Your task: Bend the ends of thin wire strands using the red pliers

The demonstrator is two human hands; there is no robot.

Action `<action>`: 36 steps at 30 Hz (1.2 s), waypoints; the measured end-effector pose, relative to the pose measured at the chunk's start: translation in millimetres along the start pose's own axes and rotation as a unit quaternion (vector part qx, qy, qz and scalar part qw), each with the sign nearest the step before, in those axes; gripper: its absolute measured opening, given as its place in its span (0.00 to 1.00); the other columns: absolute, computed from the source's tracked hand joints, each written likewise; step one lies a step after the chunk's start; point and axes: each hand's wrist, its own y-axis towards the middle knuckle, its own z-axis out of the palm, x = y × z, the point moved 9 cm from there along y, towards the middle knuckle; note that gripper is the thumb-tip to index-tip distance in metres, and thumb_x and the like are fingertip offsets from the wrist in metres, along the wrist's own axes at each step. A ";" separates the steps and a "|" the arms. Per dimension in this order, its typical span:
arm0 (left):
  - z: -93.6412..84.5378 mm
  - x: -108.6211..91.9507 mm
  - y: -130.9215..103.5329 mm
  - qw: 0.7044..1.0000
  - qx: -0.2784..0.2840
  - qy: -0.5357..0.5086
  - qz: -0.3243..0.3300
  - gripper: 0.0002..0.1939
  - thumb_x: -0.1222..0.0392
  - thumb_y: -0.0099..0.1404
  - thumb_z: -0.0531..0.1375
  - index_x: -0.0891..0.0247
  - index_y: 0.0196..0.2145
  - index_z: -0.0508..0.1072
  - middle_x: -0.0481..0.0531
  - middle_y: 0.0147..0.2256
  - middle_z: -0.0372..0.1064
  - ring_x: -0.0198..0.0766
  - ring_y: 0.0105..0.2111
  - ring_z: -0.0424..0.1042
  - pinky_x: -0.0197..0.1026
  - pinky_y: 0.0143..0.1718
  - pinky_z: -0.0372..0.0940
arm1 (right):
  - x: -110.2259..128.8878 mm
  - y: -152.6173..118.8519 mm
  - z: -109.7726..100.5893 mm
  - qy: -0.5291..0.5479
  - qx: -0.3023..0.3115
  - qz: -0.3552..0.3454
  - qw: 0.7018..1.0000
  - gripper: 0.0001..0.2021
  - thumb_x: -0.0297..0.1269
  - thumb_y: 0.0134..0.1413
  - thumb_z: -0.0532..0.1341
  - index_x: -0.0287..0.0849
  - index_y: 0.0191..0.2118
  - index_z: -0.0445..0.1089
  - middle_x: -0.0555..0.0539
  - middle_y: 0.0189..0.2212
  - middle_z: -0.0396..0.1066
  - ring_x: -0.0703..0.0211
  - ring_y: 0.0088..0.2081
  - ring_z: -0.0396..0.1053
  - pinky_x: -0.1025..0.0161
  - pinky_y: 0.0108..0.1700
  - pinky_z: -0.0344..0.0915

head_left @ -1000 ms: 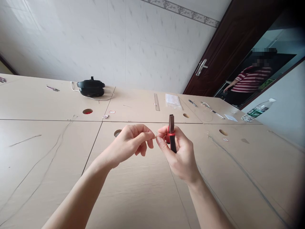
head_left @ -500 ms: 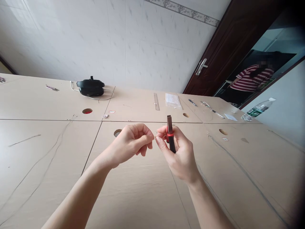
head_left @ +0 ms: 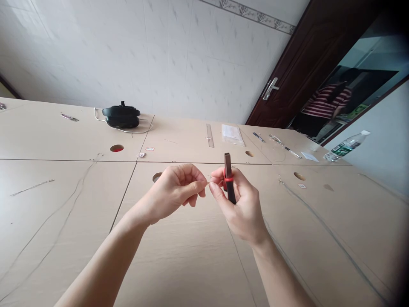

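Note:
My right hand (head_left: 241, 202) is closed around pliers (head_left: 228, 181) with dark handles, red trim and brown flat jaws that point up and away. Its thumb and forefinger also pinch towards a tiny piece between the two hands, too small to name. Facing it, my left hand (head_left: 180, 187) is closed in a pinch, thumb against forefinger. The fingertips of both hands nearly meet above the wooden table (head_left: 179, 256). Whatever the left fingertips hold is mostly hidden.
Long thin chains (head_left: 326, 221) lie to the right, with more chain strands (head_left: 60, 209) on the left. Farther back are a black case (head_left: 121, 116), a ruler (head_left: 209, 135), a plastic bag (head_left: 232, 134), a pen (head_left: 258, 137) and a water bottle (head_left: 347, 146). A person (head_left: 327, 100) stands beyond the doorway.
Both hands keep almost the same pose, the pliers still in the right one. Beyond the doorway, the person in the striped shirt has turned and shifted slightly left.

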 end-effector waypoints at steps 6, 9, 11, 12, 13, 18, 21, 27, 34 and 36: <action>-1.0 -3.7 -0.4 0.999 -0.013 0.042 0.031 0.06 0.62 0.66 0.59 0.64 0.31 0.72 0.46 0.27 0.71 0.26 0.21 0.65 0.30 0.21 0.58 | -6.6 -1.4 1.1 0.014 0.009 0.030 0.999 0.04 0.31 0.59 0.61 0.47 0.40 0.67 0.52 0.30 0.71 0.63 0.32 0.70 0.64 0.38 0.69; 0.1 -5.9 -1.0 0.997 -0.014 0.062 0.048 0.06 0.63 0.66 0.58 0.63 0.31 0.72 0.45 0.27 0.71 0.25 0.22 0.66 0.29 0.21 0.59 | -11.2 -2.2 1.4 0.025 0.014 0.047 0.998 0.05 0.32 0.59 0.61 0.47 0.40 0.67 0.53 0.30 0.71 0.63 0.31 0.69 0.64 0.36 0.68; 1.0 -6.4 -1.2 0.996 -0.013 0.069 0.054 0.06 0.63 0.66 0.58 0.63 0.31 0.72 0.45 0.27 0.71 0.25 0.22 0.66 0.29 0.21 0.59 | -13.4 -2.4 1.4 0.029 0.015 0.055 0.998 0.05 0.32 0.59 0.61 0.47 0.40 0.67 0.53 0.30 0.70 0.64 0.31 0.68 0.65 0.36 0.68; 1.3 -6.6 -1.2 0.996 -0.013 0.072 0.056 0.06 0.64 0.66 0.58 0.63 0.31 0.72 0.44 0.27 0.70 0.25 0.22 0.66 0.29 0.21 0.59 | -14.1 -2.4 1.5 0.032 0.016 0.058 0.998 0.05 0.32 0.59 0.61 0.47 0.40 0.67 0.53 0.29 0.70 0.64 0.31 0.68 0.65 0.36 0.67; 1.6 -7.0 -1.3 0.995 -0.013 0.075 0.058 0.06 0.64 0.66 0.58 0.63 0.31 0.72 0.44 0.27 0.70 0.25 0.22 0.66 0.28 0.21 0.60 | -14.6 -2.4 1.7 0.035 0.017 0.061 0.997 0.04 0.32 0.59 0.61 0.46 0.40 0.67 0.53 0.29 0.70 0.64 0.31 0.68 0.65 0.36 0.67; 0.4 -8.5 -1.2 0.993 -0.025 0.092 0.063 0.06 0.64 0.65 0.58 0.63 0.31 0.72 0.44 0.28 0.71 0.25 0.21 0.66 0.28 0.21 0.61 | -17.4 -2.2 3.3 0.065 0.022 0.075 0.995 0.05 0.33 0.59 0.62 0.46 0.40 0.67 0.54 0.30 0.69 0.65 0.31 0.68 0.66 0.37 0.67; -1.1 -5.1 -0.4 0.994 -0.025 0.097 0.048 0.04 0.62 0.65 0.59 0.62 0.32 0.73 0.46 0.28 0.72 0.26 0.22 0.66 0.29 0.20 0.60 | -17.9 -2.3 3.9 0.073 0.024 0.077 0.994 0.05 0.33 0.59 0.61 0.47 0.41 0.67 0.54 0.30 0.69 0.65 0.32 0.68 0.66 0.37 0.67; -3.9 -0.5 -0.2 0.995 -0.024 0.097 0.029 0.03 0.62 0.63 0.61 0.62 0.33 0.73 0.46 0.25 0.70 0.28 0.22 0.66 0.28 0.19 0.58 | -17.3 -3.7 1.8 0.049 0.016 0.077 0.996 0.05 0.33 0.59 0.62 0.47 0.41 0.68 0.54 0.30 0.70 0.65 0.31 0.67 0.66 0.36 0.67; -2.1 -2.4 -0.4 0.996 -0.017 0.079 0.035 0.03 0.65 0.63 0.59 0.63 0.31 0.72 0.46 0.28 0.72 0.27 0.23 0.67 0.28 0.20 0.59 | -13.4 -3.1 1.1 0.044 0.013 0.064 0.997 0.05 0.32 0.58 0.61 0.47 0.41 0.67 0.54 0.30 0.70 0.66 0.31 0.69 0.67 0.36 0.68; -1.7 -2.5 -0.1 0.996 -0.016 0.077 0.033 0.03 0.66 0.63 0.59 0.63 0.31 0.72 0.46 0.28 0.72 0.27 0.22 0.67 0.28 0.20 0.59 | -12.4 -2.7 1.2 0.042 0.012 0.062 0.997 0.05 0.32 0.58 0.61 0.47 0.40 0.68 0.54 0.30 0.70 0.66 0.31 0.69 0.67 0.36 0.68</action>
